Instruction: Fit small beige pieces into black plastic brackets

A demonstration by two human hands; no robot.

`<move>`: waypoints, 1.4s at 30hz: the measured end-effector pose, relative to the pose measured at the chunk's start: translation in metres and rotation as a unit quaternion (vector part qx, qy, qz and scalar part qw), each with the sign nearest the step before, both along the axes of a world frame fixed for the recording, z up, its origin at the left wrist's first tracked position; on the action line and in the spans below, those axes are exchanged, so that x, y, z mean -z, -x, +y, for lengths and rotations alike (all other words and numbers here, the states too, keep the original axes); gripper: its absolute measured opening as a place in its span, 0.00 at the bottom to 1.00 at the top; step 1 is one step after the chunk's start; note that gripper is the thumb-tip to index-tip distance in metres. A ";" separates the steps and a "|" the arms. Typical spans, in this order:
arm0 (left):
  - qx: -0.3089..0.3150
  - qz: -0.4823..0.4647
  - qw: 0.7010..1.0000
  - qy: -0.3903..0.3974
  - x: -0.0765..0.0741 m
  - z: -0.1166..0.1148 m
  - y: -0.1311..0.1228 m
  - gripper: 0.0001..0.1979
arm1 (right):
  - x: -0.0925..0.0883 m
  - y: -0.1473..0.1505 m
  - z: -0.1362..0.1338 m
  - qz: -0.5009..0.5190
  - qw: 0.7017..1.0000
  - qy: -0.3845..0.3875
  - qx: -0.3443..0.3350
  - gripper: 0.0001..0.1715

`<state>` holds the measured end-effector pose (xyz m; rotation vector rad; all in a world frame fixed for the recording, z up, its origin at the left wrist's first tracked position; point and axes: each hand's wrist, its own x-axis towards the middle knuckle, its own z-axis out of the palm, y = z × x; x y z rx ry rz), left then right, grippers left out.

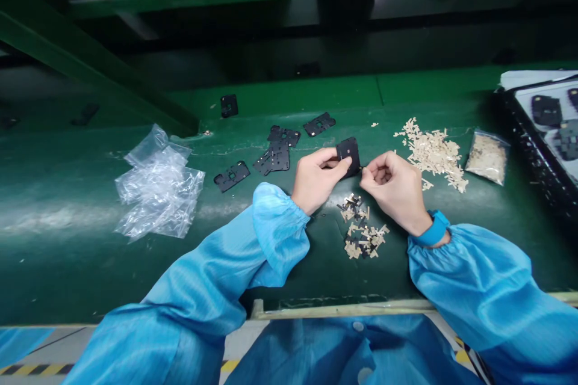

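My left hand (pixel 318 177) is closed on a flat black plastic plate (pixel 349 153), thumb in front, and tips it up above the green bench. At the plate's lower right edge, my right hand (pixel 392 183) pinches with thumb and forefinger; whatever is between the fingertips is too small to make out. Below the two hands lies a mixed pile of small pale and black pieces (pixel 363 240). Several similar black plates (pixel 277 153) lie to the left of my left hand. Right of my right hand spreads a heap of small cream-coloured pieces (pixel 433 150).
Crumpled clear plastic bags (pixel 160 186) are piled at the left. A filled zip bag (pixel 487 156) lies right of the cream heap. A black-rimmed tray (pixel 542 132) with black parts stands at the far right. A green post (pixel 99 66) rises behind the bags.
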<state>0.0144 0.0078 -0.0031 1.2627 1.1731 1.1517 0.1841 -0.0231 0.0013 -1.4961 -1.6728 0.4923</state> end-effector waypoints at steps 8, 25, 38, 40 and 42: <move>-0.003 0.010 1.000 -0.002 -0.001 0.000 -0.001 0.06 | 0.000 0.001 -0.001 -0.036 0.999 -0.018 -0.001 0.07; -0.008 -0.002 1.000 0.006 -0.005 -0.001 -0.001 0.07 | -0.001 -0.003 0.001 0.073 0.993 0.080 -0.043 0.05; -0.012 -0.017 1.000 -0.001 -0.005 -0.001 -0.001 0.07 | 0.001 -0.007 0.005 0.161 0.977 0.137 -0.033 0.07; -0.012 -0.014 1.000 0.001 -0.005 -0.001 -0.001 0.07 | -0.001 -0.007 0.005 0.164 0.976 0.140 -0.034 0.08; -0.012 -0.014 1.000 0.001 -0.005 -0.001 -0.001 0.07 | -0.002 -0.007 0.006 0.164 0.976 0.140 -0.033 0.08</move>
